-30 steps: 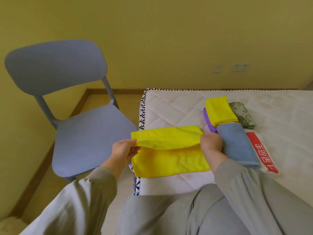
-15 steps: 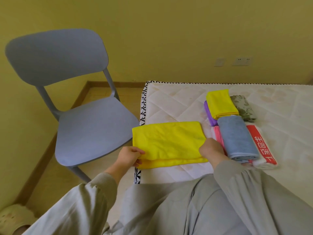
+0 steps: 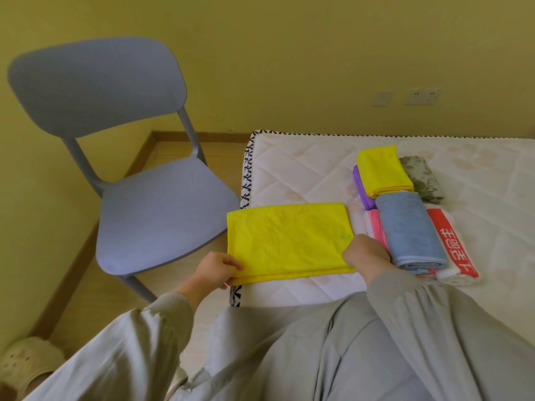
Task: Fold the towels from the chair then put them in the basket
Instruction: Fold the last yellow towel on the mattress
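a: how far along is the person?

b: well along, by the look of it. the chair [image 3: 162, 215] seat has no towels on it, and a row of folded ones lies on the bed [image 3: 304, 169]: a small yellow towel [image 3: 380, 170] on top of a purple towel [image 3: 363, 192], a blue towel [image 3: 408, 230] over a pink towel [image 3: 375, 230], a red and white towel [image 3: 451, 250] beside those, and a flowered cloth [image 3: 422, 178] at the back.

a: and the one being worked on?

b: the large yellow towel [image 3: 286, 241] lies flat at the bed's near left corner, folded over once into a long rectangle, its left end just past the edge toward the chair.

a: what are the hands doing?

b: the left hand [image 3: 214, 270] pinches the near left corner between thumb and fingers. the right hand [image 3: 364, 253] sits at the near right corner with its fingers curled onto the cloth, seemingly gripping it, though the fingertips are hidden.

a: so what is left?

b: probably another fold or two to bring this one down to the size of the others. then every towel has to go into the basket, which is not in view, so none of that part looks done.
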A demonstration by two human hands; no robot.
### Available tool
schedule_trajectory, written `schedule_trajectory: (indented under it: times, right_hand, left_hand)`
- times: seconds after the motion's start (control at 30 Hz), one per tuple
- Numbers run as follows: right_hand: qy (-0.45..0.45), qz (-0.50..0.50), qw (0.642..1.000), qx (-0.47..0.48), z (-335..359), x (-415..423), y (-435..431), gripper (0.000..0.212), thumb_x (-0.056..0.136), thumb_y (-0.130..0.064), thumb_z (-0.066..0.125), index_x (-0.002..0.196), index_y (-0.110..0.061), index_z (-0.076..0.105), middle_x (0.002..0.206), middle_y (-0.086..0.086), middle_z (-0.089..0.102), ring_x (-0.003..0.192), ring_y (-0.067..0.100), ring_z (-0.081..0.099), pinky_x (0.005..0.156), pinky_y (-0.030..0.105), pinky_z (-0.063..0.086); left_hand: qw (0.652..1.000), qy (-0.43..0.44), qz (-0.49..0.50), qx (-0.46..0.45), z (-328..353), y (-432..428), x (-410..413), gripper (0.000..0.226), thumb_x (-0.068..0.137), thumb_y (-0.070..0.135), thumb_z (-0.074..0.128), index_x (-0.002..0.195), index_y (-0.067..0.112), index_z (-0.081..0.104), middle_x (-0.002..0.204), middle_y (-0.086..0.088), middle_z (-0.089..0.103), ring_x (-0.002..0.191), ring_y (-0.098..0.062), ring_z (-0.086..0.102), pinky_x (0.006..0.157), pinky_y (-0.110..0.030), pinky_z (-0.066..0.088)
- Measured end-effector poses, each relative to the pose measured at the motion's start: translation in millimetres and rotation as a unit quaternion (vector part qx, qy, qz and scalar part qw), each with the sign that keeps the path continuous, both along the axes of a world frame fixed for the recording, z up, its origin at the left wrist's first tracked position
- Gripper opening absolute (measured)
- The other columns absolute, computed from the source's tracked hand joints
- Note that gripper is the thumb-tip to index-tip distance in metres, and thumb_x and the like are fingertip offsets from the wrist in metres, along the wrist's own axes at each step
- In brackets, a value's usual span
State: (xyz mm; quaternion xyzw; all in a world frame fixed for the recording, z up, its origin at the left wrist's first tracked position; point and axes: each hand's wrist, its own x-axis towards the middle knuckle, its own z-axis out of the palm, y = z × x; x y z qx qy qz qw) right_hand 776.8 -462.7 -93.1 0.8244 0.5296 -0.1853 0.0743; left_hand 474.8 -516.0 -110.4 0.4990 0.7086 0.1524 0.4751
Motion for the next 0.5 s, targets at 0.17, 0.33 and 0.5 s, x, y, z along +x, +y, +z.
schedule_trajectory:
  times: [0.17, 0.33, 0.5]
  right_hand:
    - [-0.033, 0.018, 0.999, -0.012, 0.9, -3.3, 0.1, 0.034, 0.091, -0.011, 0.047, 0.124, -0.008, 0.056, 0.132, 0.012, 0.055, 0.120, 0.032, 0.054, 0.090, 0.035, 0.047]
    - [-0.077, 0.052, 0.994, -0.053, -0.2, -6.4, -1.0, 0.039, 0.091, -0.014, 0.045, 0.129, -0.013, 0.052, 0.136, 0.010, 0.049, 0.123, 0.029, 0.048, 0.093, 0.036, 0.044]
    - [-0.103, 0.187, 0.974, 0.069, -4.6, -27.8, 5.7, 0.037, 0.088, -0.021, 0.047, 0.124, -0.014, 0.053, 0.136, 0.011, 0.037, 0.123, 0.029, 0.037, 0.097, 0.039, 0.037]
  left_hand:
    - [0.990, 0.065, -0.123, -0.006, -4.8, -0.9, 1.7, 0.019, 0.084, 0.005, 0.059, 0.091, 0.017, 0.071, 0.069, -0.001, 0.063, 0.058, -0.008, 0.058, 0.047, -0.014, 0.047]
    - [0.983, 0.144, -0.103, 0.042, -6.6, 5.3, -2.3, 0.017, 0.084, 0.013, 0.058, 0.069, 0.018, 0.063, 0.055, 0.004, 0.051, 0.044, -0.008, 0.044, 0.045, -0.017, 0.034]
    - [0.979, 0.192, -0.015, 0.069, -15.9, 13.4, -0.7, 0.032, 0.085, 0.019, 0.055, 0.057, 0.019, 0.041, 0.059, 0.001, 0.046, 0.054, -0.015, 0.040, 0.048, -0.023, 0.030]
